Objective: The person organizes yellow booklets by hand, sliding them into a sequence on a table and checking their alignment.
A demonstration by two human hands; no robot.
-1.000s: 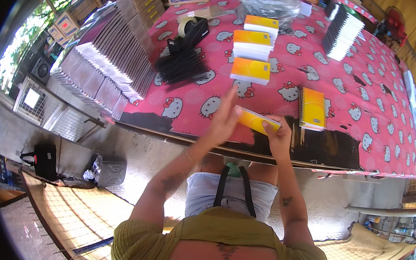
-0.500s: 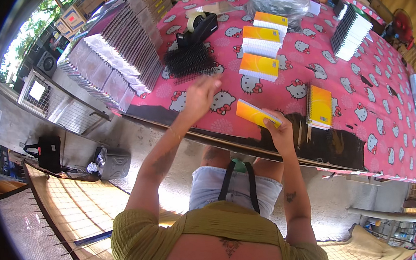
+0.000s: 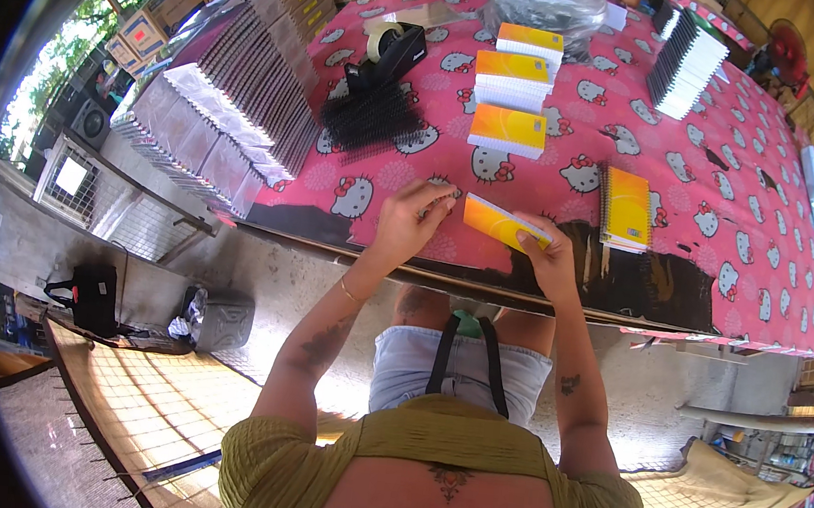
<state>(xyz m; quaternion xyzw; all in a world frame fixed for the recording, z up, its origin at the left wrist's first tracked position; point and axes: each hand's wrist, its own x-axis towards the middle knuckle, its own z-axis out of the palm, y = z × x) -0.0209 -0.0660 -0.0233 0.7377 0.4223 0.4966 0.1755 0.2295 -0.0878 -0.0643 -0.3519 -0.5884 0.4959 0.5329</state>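
My right hand grips a small yellow-covered notepad at its right end, thumb on the cover, tilted just above the table's near edge. To the left of the notepad is my left hand, its fingers curled in a pinch near the notepad's left end. Whatever is in that pinch is too small to make out. Beyond my left hand lies a heap of black spiral binding coils. A yellow spiral-bound notepad pile rests to the right of my right hand.
Three stacks of yellow notepads run away from me across the pink patterned tablecloth. Tall piles of spiral notebooks stand at left, near a black tape dispenser. Farther off are a clear plastic bag and another spiral-bound stack.
My left hand has come away from beside the black coils, toward me and to the right, close to the held notepad. My right hand and its notepad have hardly moved.
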